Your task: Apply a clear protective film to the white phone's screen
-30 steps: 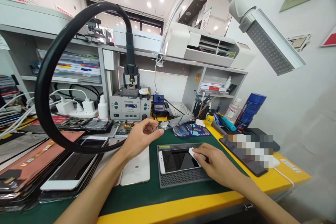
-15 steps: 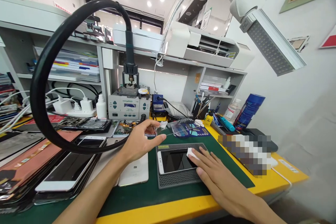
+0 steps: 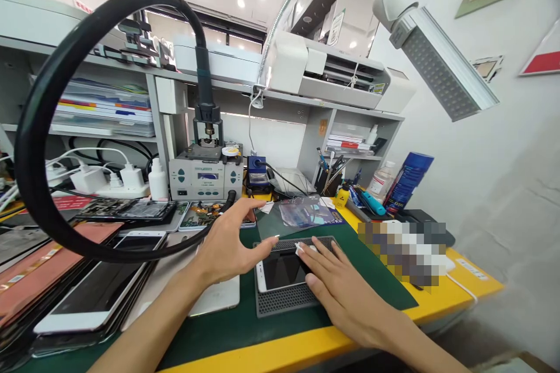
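Note:
A white-framed smartphone (image 3: 280, 271) lies screen up on a grey perforated pad (image 3: 284, 304). My right hand (image 3: 341, 285) rests over the right part of its dark screen, fingers stretched, with a small white wipe (image 3: 300, 247) pinned under the fingertips. Left of the phone, my left hand (image 3: 227, 242) is raised, its thumb and fingers curved around the edges of a clear, thin sheet like a screen protector (image 3: 272, 224). That sheet is see-through, so its outline is faint; it hangs above the far-left edge of the pad.
A white phone back (image 3: 221, 297) and a stacked white phone (image 3: 98, 285) lie at left. Behind stand a grey hot-air station (image 3: 205, 179) and its looping black hose (image 3: 28, 145). Bottles, a blue can (image 3: 409, 183) and a pixelated area line the right; a lamp (image 3: 448, 64) hangs above.
My right hand and the wipe have slid left across the phone screen. The clear sheet in my left hand has tilted, its face now more visible. The view has shifted slightly.

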A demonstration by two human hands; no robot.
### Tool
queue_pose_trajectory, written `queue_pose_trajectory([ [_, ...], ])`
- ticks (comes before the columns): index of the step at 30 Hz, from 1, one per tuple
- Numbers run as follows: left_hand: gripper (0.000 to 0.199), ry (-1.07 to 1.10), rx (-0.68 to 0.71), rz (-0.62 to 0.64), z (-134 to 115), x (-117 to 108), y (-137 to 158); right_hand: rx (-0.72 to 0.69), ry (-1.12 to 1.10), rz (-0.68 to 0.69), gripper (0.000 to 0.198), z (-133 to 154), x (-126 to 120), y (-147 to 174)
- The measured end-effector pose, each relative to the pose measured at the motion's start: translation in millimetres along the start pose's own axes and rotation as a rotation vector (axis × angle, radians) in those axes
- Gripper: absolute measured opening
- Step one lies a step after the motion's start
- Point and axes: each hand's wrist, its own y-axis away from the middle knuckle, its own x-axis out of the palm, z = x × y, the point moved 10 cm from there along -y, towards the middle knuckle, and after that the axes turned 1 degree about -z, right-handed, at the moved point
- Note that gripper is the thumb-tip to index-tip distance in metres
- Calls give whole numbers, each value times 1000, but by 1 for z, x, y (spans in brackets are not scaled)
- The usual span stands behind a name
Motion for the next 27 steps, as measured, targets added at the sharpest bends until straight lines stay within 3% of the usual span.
queue_pose_trajectory([
  [8,58,-11,87,-22,-8,-1,1,39,46,7,64,16,4,-15],
  [14,57,-32,82,-40,-6,-3,1,-122,-39,90,64,61,13,-34],
  [18,57,-29,95,-55,-9,-8,0,-88,-25,95,65,60,13,-41],
  [24,62,-27,74,-32,-6,-7,-1,-209,-75,149,62,81,14,-31],
  [27,60,-26,79,-38,-6,-8,0,-175,-80,123,60,78,12,-34],
])
